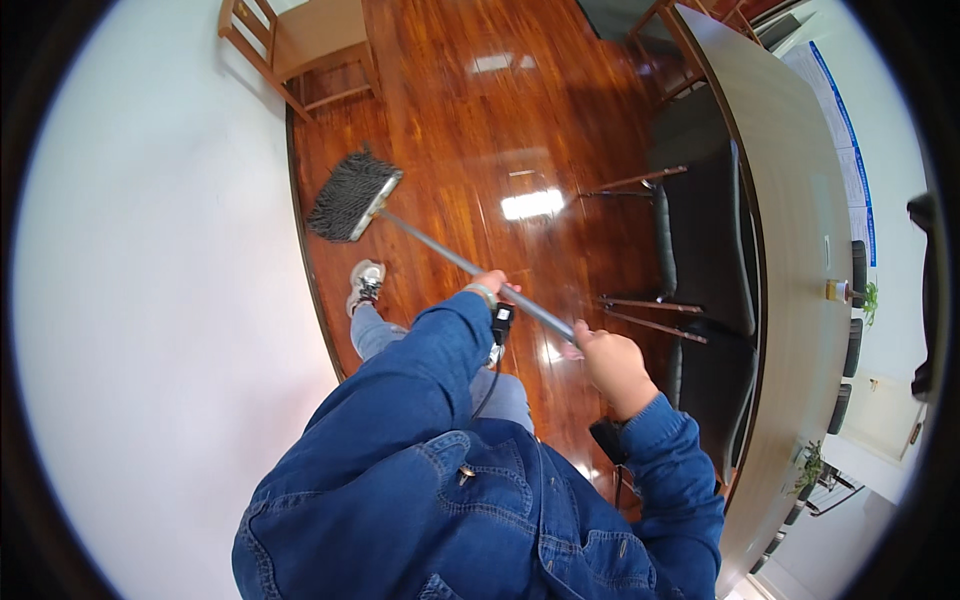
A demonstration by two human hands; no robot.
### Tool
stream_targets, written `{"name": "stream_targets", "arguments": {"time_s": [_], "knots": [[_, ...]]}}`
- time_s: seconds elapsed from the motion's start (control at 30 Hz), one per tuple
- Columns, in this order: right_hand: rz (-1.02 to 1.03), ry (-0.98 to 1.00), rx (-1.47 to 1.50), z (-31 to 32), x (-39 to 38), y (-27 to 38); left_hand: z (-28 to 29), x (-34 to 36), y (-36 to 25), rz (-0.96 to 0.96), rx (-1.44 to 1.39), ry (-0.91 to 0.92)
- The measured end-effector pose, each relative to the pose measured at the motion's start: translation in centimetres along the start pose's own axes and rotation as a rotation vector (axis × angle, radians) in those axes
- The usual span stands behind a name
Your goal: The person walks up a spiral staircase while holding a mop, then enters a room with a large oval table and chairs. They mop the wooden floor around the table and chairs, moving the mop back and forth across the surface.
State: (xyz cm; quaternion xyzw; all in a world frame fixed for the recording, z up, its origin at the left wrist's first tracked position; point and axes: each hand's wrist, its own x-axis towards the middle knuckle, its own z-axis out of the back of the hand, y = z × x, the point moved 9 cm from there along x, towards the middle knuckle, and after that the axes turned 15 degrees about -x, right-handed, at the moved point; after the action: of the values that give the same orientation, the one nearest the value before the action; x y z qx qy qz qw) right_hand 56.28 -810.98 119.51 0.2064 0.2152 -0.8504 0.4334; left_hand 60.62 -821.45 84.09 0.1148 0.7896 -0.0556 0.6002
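A mop (452,257) with a long grey metal handle slants across the view. Its dark grey, stringy head (350,200) rests on the wooden floor (455,150) near the left wall. My left hand (492,285) is wrapped round the middle of the handle, partly covered by my blue denim sleeve. Further up, close to the handle's upper end, my right hand (608,365) grips it with the fingers curled round. A small dark device with a cable sits at my left wrist. My left shoe (367,284) stands just behind the mop head.
A wooden chair (320,40) stands against the white wall (160,260) at the upper left. Along the right, black chairs (705,240) with metal legs line a long table (800,210). Small green plants (870,300) show beyond the table.
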Motion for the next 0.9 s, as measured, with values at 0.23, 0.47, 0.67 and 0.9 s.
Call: {"name": "stream_targets", "arguments": {"time_s": [0.23,0.47,0.67,0.9], "knots": [[-0.341,0.062,-0.208,-0.4,-17.5,-11.5,-11.9,-2.6,28.3,0.602,-0.256,0.266],[-0.264,0.008,-0.315,1.0,-20.8,-13.6,-14.1,-6.0,33.9,0.543,-0.276,0.282],[-0.021,-0.112,-0.462,3.5,-15.4,-6.3,-8.3,-7.7,23.7,0.414,-0.567,0.323],[0.148,-0.149,-0.458,4.1,-7.8,8.6,7.0,-9.1,7.3,0.167,-0.638,0.413]]}}
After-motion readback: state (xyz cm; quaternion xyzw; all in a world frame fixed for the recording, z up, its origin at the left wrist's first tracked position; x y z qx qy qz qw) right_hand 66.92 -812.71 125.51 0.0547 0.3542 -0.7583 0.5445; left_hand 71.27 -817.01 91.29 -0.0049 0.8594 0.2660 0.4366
